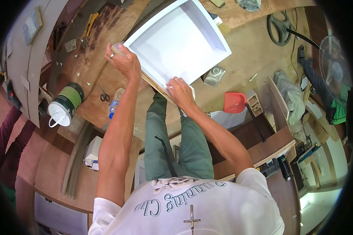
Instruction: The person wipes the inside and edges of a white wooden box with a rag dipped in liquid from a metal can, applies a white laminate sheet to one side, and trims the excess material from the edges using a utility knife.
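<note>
A shallow white drawer-like box (176, 45) is tilted in front of me, its open side facing up. A bare wooden edge (153, 82) shows along the side nearest me. My left hand (125, 62) is closed round its left corner, thumb on top, a ring on one finger. At the near right corner, my right hand (181, 92) presses a crumpled white cloth (193, 92) against the rim. Most of the cloth is hidden beneath the palm and fingers.
Left of the box are scissors (104, 93), a bottle with a blue cap (113, 107) and a green-and-white bucket (64, 103). To its right lie a metal tin (214, 76) and a red dustpan (234, 102). A fan (336, 70) stands far right.
</note>
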The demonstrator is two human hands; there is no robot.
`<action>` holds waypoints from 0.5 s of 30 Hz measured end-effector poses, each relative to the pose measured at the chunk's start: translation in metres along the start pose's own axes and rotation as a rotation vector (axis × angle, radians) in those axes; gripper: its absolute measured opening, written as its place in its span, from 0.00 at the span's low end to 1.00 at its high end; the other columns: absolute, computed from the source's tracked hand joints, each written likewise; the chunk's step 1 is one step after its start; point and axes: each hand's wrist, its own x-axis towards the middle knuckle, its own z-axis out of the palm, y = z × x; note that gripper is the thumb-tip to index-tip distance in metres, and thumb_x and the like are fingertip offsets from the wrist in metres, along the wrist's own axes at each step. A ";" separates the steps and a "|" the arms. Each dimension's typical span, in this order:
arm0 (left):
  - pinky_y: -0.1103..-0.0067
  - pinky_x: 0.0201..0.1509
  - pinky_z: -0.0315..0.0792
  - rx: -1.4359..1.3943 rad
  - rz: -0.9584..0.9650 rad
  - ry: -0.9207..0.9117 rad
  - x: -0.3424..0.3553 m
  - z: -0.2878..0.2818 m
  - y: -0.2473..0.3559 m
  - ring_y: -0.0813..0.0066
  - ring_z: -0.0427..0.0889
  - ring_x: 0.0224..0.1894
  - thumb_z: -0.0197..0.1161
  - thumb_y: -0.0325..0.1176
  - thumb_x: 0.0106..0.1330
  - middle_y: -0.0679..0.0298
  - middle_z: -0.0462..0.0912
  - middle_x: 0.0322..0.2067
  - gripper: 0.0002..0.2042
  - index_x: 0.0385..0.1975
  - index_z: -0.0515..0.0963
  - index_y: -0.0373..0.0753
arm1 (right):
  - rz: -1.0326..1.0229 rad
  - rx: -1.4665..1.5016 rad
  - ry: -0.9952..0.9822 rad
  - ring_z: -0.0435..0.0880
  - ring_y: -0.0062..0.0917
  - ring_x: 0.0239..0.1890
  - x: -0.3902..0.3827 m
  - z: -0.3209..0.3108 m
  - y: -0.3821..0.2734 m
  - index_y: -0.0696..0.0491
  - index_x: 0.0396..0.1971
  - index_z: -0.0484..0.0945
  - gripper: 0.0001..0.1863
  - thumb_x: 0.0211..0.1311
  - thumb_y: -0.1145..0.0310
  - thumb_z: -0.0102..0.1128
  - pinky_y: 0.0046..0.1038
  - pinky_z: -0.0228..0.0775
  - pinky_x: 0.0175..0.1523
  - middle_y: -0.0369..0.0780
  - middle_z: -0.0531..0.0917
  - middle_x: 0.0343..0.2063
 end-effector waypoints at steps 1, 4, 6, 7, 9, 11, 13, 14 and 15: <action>0.53 0.63 0.67 -0.014 -0.001 0.006 0.003 -0.001 0.000 0.38 0.71 0.59 0.55 0.36 0.76 0.39 0.70 0.56 0.22 0.64 0.64 0.32 | -0.003 0.007 -0.004 0.81 0.44 0.44 -0.002 0.002 0.004 0.55 0.35 0.77 0.08 0.57 0.74 0.66 0.44 0.75 0.48 0.46 0.81 0.37; 0.53 0.63 0.67 -0.026 0.012 0.016 0.002 -0.004 -0.006 0.38 0.71 0.59 0.55 0.36 0.76 0.39 0.69 0.56 0.22 0.64 0.64 0.32 | -0.026 0.014 -0.033 0.80 0.45 0.43 -0.006 0.002 0.004 0.55 0.35 0.77 0.07 0.58 0.75 0.65 0.44 0.74 0.47 0.46 0.81 0.37; 0.53 0.63 0.67 -0.027 0.032 0.030 0.001 -0.001 -0.004 0.38 0.71 0.59 0.55 0.36 0.76 0.39 0.69 0.56 0.22 0.64 0.65 0.32 | -0.062 0.010 0.023 0.80 0.45 0.43 0.015 0.004 -0.007 0.56 0.34 0.77 0.06 0.59 0.74 0.64 0.45 0.74 0.47 0.47 0.81 0.37; 0.53 0.63 0.67 -0.033 0.029 0.023 0.000 0.002 -0.003 0.38 0.71 0.59 0.55 0.37 0.76 0.39 0.69 0.56 0.22 0.64 0.65 0.32 | -0.100 0.012 0.076 0.79 0.46 0.43 0.027 0.004 -0.013 0.56 0.34 0.76 0.05 0.59 0.74 0.63 0.45 0.74 0.47 0.47 0.80 0.37; 0.53 0.62 0.67 -0.037 0.032 0.018 0.001 0.002 -0.003 0.38 0.71 0.59 0.55 0.37 0.76 0.39 0.69 0.56 0.22 0.64 0.65 0.32 | -0.100 0.030 0.081 0.79 0.47 0.42 0.038 0.006 -0.019 0.56 0.33 0.76 0.05 0.61 0.73 0.62 0.45 0.73 0.47 0.48 0.80 0.36; 0.53 0.62 0.68 -0.029 -0.010 0.003 -0.002 0.003 -0.001 0.38 0.71 0.59 0.55 0.37 0.76 0.39 0.69 0.57 0.22 0.64 0.65 0.33 | -0.089 0.034 0.073 0.79 0.46 0.42 0.032 0.003 -0.015 0.56 0.33 0.76 0.05 0.60 0.74 0.63 0.45 0.73 0.47 0.47 0.80 0.36; 0.53 0.62 0.68 -0.031 -0.016 0.006 0.001 0.002 0.002 0.38 0.71 0.59 0.55 0.37 0.76 0.39 0.69 0.57 0.22 0.64 0.65 0.33 | -0.084 0.027 0.079 0.80 0.45 0.43 0.007 0.003 0.000 0.56 0.35 0.77 0.06 0.59 0.74 0.63 0.44 0.74 0.47 0.47 0.81 0.37; 0.54 0.62 0.68 -0.026 -0.029 -0.001 0.000 -0.003 0.000 0.38 0.71 0.59 0.55 0.37 0.76 0.39 0.69 0.57 0.22 0.64 0.65 0.33 | -0.028 0.024 0.020 0.80 0.45 0.43 -0.009 0.001 0.006 0.56 0.35 0.78 0.06 0.59 0.74 0.64 0.44 0.74 0.48 0.46 0.82 0.37; 0.54 0.62 0.68 -0.023 -0.031 0.000 0.000 -0.003 -0.002 0.38 0.71 0.59 0.55 0.37 0.76 0.39 0.69 0.57 0.22 0.64 0.65 0.33 | 0.026 0.015 -0.035 0.80 0.45 0.43 -0.015 -0.003 0.009 0.56 0.36 0.79 0.06 0.59 0.74 0.64 0.43 0.74 0.48 0.46 0.82 0.37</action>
